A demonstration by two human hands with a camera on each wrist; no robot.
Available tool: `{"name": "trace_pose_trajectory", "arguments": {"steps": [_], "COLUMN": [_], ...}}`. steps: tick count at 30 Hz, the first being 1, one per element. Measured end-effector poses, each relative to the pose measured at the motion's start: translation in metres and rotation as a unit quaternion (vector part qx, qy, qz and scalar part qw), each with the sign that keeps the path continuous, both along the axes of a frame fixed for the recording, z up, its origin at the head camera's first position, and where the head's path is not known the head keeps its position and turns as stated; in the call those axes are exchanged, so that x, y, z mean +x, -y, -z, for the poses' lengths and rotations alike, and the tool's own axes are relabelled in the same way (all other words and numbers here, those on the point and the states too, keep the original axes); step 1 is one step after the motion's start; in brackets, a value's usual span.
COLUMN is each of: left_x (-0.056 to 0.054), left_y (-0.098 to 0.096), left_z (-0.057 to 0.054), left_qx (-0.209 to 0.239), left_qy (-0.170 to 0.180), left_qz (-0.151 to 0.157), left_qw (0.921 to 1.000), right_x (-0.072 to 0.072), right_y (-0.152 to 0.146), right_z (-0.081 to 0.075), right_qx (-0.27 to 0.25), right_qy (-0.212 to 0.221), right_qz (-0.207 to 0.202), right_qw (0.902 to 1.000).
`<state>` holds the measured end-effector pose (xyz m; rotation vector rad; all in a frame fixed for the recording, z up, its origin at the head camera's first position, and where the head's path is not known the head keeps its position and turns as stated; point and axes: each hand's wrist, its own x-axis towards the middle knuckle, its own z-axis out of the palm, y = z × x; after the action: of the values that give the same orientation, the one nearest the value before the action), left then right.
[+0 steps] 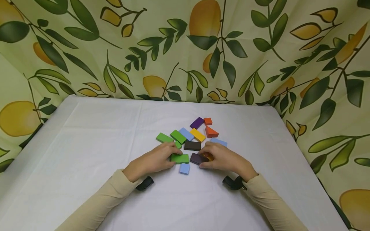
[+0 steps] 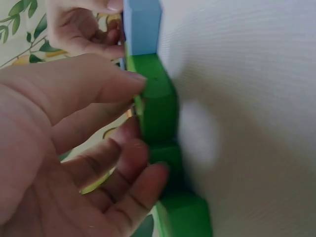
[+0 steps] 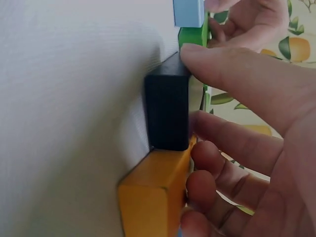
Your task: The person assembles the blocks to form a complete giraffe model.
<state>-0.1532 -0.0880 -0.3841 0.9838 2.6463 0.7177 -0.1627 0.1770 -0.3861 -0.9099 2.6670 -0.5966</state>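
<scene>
A green rectangular block [image 1: 180, 158] lies at the near side of a group of coloured blocks, and my left hand [image 1: 163, 156] pinches its left end between thumb and fingers. In the left wrist view the thumb lies along the top edge of this green block [image 2: 158, 103]. My right hand [image 1: 221, 157] grips a black rectangular block [image 1: 197, 158], its thumb on the near edge. An orange block [image 3: 148, 187] touches that black block in the right wrist view, mostly hidden under the hand from above. A light blue square block [image 1: 184, 169] sits just in front of the green one.
Beyond the hands lie another black block [image 1: 192, 145], a yellow block [image 1: 198, 135], light blue [image 1: 186, 134] and green blocks [image 1: 178, 136], a purple block [image 1: 197, 123], an orange-red triangle [image 1: 211, 132] and a small orange-red square [image 1: 207, 121]. A white cloth covers the table [image 1: 86, 144].
</scene>
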Motion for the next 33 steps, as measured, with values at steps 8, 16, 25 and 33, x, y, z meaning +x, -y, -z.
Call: {"name": "trace_pose_trajectory", "arguments": {"steps": [8,16,25,33], "left_x": [0.004,0.007,0.011,0.016], "left_y": [-0.001,-0.001,-0.003,-0.008], "left_z": [-0.006,-0.006,-0.007,-0.007], "left_qx": [-0.01,-0.02,-0.023,-0.008], "left_qy": [0.016,0.002,-0.002,-0.013], "left_qz": [0.019,0.032,0.032,0.02], "left_qw": [0.9996,0.9993,0.9992,0.9997], "right_x": [0.0,0.0,0.0,0.004], "right_y": [0.001,0.002,0.004,0.007], "right_z": [0.004,0.008,0.006,0.001], "right_qx": [0.007,-0.006,-0.011,-0.003], "right_qy": [-0.055,-0.082,-0.056,-0.057], "right_qz": [0.0,-0.012,-0.003,-0.006], "right_qw": [0.9984,0.9965,0.9984,0.9984]}}
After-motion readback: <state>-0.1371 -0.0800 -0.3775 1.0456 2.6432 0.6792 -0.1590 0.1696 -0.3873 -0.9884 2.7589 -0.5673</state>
